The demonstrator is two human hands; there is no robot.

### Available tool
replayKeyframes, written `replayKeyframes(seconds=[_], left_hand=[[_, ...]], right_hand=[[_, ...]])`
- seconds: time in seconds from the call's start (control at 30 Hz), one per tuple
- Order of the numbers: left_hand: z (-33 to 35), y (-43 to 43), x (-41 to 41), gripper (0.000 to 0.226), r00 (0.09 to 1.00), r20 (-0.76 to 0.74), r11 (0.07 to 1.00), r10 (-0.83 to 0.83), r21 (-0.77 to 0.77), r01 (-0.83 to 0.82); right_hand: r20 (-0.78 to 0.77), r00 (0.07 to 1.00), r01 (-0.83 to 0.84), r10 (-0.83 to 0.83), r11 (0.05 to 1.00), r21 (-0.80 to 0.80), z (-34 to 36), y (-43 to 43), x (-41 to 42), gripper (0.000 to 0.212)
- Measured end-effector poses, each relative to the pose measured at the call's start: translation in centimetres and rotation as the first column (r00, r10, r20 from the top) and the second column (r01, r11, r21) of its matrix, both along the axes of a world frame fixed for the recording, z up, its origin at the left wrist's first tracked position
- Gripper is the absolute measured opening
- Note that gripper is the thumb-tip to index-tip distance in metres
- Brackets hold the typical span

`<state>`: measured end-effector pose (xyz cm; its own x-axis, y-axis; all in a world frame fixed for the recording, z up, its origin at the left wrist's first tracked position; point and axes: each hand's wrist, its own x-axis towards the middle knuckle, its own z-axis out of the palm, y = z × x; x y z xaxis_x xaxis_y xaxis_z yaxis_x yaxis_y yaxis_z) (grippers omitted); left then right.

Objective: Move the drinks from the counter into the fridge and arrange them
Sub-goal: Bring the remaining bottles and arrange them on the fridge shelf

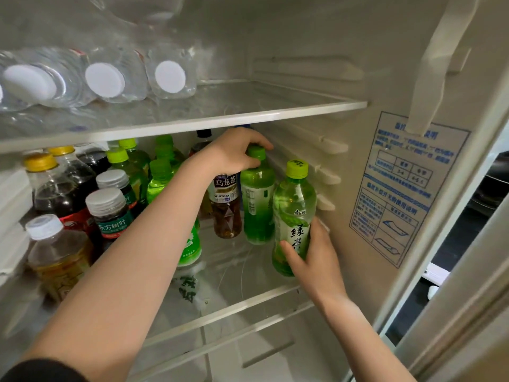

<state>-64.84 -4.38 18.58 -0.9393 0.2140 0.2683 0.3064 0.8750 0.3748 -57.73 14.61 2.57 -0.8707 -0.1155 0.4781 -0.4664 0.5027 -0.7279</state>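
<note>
White fridge wall (303, 37), blue-printed sticker (402, 188) on it; beyond right gap, dim room, possibly cookware (493, 186).

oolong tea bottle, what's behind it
A black-capped bottle stands behind the oolong tea bottle, slightly left. The left hand and forearm cover most of its body and anything further back.

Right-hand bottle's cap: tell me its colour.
Yellow-green cap, clearest in the head view.

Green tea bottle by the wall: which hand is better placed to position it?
Right: the right hand grips the green tea bottle; the left hand holds another green bottle by its cap.
</note>
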Motion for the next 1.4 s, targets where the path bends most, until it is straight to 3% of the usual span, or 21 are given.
replayKeyframes(seconds=[0.27,0.43,0.67,0.97,1.17,1.4], left_hand=[[-1.4,0.4,1.5,0.028,0.991,-0.115,0.997,0.076,0.020,-0.074],[-2.3,-0.5,6.5,0.033,0.982,-0.178,0.998,0.055,0.021,-0.052],[-2.2,-2.6,12.8,0.034,0.991,-0.105,0.987,0.085,0.146,-0.069],[-1.6,-4.0,16.0,0.037,0.995,-0.014,0.953,0.098,0.289,-0.090],[-1.3,-4.3,16.2,0.046,0.993,0.024,0.942,0.119,0.314,-0.121],[-2.1,-4.2,16.5,0.046,0.988,-0.013,0.937,0.155,0.320,-0.142]], right_hand=[[-0.001,0.999,0.038,-0.038,0.999,-0.008,-0.2,-0.5,-0.1,0.061],[-0.029,0.999,-0.026,0.025,1.000,-0.017,0.2,-0.7,-1.2,0.058],[0.014,0.996,-0.087,0.087,0.996,0.005,0.7,-2.9,-4.9,0.055],[0.194,0.953,-0.199,0.230,0.966,-0.167,1.7,-6.6,-9.3,0.054],[0.210,0.931,-0.259,0.300,0.944,-0.202,2.3,-7.2,-10.7,0.053],[0.256,0.929,-0.208,0.267,0.949,-0.238,1.9,-7.4,-10.7,0.053]])
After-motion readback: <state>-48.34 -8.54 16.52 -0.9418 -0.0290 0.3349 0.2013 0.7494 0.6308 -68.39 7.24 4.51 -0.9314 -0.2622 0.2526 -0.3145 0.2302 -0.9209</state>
